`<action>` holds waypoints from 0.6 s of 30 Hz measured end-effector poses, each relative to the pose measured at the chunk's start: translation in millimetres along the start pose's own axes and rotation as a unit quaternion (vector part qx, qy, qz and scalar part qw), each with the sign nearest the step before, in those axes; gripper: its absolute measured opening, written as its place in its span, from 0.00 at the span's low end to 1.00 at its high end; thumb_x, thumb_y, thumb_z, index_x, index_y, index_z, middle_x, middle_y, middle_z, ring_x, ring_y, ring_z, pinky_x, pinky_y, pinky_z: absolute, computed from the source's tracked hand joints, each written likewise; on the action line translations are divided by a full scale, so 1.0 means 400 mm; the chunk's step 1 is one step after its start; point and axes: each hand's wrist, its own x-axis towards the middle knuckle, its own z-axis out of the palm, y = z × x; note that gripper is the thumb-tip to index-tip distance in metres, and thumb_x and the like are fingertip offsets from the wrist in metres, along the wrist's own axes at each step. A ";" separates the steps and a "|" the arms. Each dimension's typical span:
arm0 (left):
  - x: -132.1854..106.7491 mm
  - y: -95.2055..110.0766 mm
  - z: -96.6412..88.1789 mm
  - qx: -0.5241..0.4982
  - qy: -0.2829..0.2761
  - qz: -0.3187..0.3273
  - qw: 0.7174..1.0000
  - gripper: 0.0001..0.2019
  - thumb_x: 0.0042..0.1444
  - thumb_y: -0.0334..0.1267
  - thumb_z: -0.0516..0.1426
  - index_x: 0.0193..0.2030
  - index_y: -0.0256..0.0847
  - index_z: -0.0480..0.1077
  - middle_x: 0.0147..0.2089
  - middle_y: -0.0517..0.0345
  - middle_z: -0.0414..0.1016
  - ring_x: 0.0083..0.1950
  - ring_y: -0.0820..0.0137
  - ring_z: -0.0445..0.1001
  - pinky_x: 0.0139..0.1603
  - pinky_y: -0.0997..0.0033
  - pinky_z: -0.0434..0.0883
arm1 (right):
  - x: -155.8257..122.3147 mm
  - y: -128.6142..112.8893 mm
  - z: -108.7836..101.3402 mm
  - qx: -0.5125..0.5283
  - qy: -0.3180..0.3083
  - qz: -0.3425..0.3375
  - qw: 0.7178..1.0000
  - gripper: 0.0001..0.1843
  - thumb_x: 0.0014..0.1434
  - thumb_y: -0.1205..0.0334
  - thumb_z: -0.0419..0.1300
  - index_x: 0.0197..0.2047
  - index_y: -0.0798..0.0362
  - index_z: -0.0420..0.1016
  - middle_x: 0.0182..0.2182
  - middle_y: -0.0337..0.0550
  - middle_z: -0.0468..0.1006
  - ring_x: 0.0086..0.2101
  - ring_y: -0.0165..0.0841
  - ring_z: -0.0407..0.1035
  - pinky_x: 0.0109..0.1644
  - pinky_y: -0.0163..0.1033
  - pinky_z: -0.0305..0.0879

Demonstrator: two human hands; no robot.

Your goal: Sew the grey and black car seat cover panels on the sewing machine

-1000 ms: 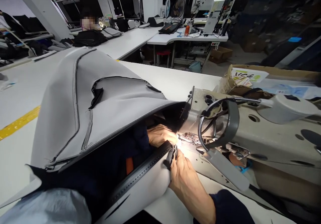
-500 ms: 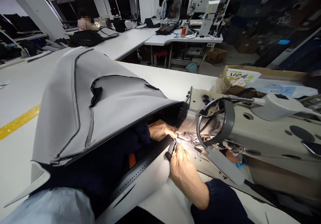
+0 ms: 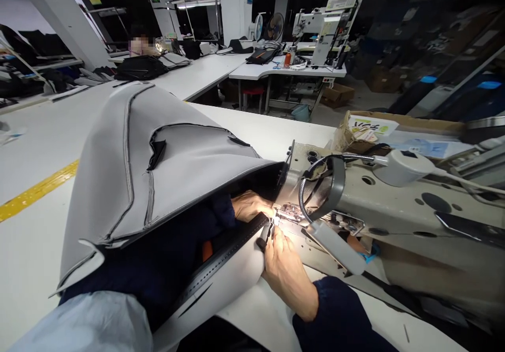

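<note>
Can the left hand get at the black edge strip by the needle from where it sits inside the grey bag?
Probably yes. The left hand is inside the grey bag, right beside the black edge strip at the lit needle area. Nothing shows between them; the right hand holds the outer side.

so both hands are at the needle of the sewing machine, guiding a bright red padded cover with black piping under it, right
Not quite: the padded cover is grey, not bright red. The head view shows it draped over the left arm, with black piping along its seams. The rest holds: the left hand reaches from inside the cover and the right hand pinches its edge, both beside the lit needle area of the sewing machine.
</note>
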 end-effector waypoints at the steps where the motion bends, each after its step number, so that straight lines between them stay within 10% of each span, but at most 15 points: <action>1: 0.000 0.002 -0.003 -0.005 -0.002 0.007 1.000 0.17 0.65 0.45 0.46 0.46 0.43 0.74 0.41 0.55 0.77 0.40 0.69 0.73 0.38 0.72 0.63 | 0.001 0.000 0.000 0.011 0.004 0.002 1.000 0.34 0.54 0.73 0.51 0.62 0.80 0.52 0.55 0.82 0.60 0.57 0.63 0.56 0.54 0.60 0.64; 18: -0.041 0.070 -0.026 -0.067 0.057 -0.045 0.995 0.15 0.63 0.41 0.49 0.41 0.37 0.74 0.44 0.54 0.76 0.43 0.69 0.72 0.43 0.73 0.62 | -0.011 -0.014 -0.029 0.199 0.017 0.027 0.979 0.46 0.45 0.73 0.54 0.67 0.69 0.42 0.64 0.71 0.48 0.64 0.54 0.44 0.61 0.60 0.57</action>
